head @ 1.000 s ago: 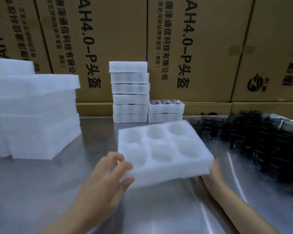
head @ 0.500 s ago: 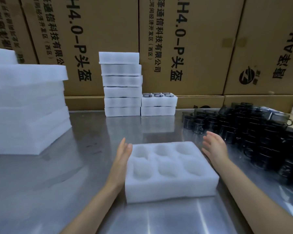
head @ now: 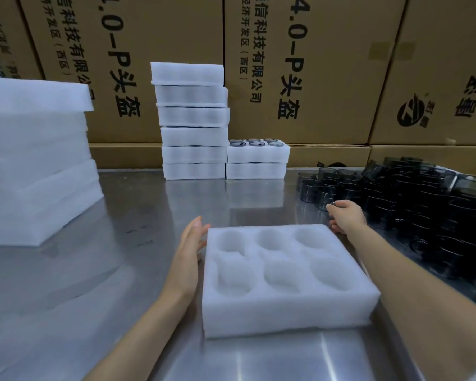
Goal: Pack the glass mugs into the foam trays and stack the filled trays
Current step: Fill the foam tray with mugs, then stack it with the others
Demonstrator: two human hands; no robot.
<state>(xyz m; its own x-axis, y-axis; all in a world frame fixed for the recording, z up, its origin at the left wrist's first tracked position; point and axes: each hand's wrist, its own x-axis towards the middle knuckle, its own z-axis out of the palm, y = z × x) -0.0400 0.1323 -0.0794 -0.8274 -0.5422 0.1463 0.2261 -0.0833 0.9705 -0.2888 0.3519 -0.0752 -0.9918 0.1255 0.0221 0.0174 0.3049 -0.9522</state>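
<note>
Across the lower middle of the frame a white foam tray [head: 286,279] lies flat on the steel table [head: 121,284], its six round pockets all bare. Open metal runs along its left side and up behind it toward the back, where bare surface separates it from the far stacks; its right edge sits close to a crowd of dark glass mugs [head: 412,210] filling the right of the frame. At upper centre a tall stack of foam trays [head: 193,122] stands against the cardboard cartons [head: 300,64], with a short stack [head: 257,160] just beside it on the right, mug rims showing in its top tray. A broad pile of empty foam sheets [head: 36,166] fills the left edge. The table is brushed steel, reflecting the stacks; printed cartons wall off the whole background.

The left hand [head: 188,251] is flat with fingers straight, just beside the tray's left edge; whether it touches cannot be told. The right hand [head: 345,217] reaches past the tray's far right corner, fingers curled at the nearest mug [head: 324,200]; whether it truly grips the mug cannot be told.
</note>
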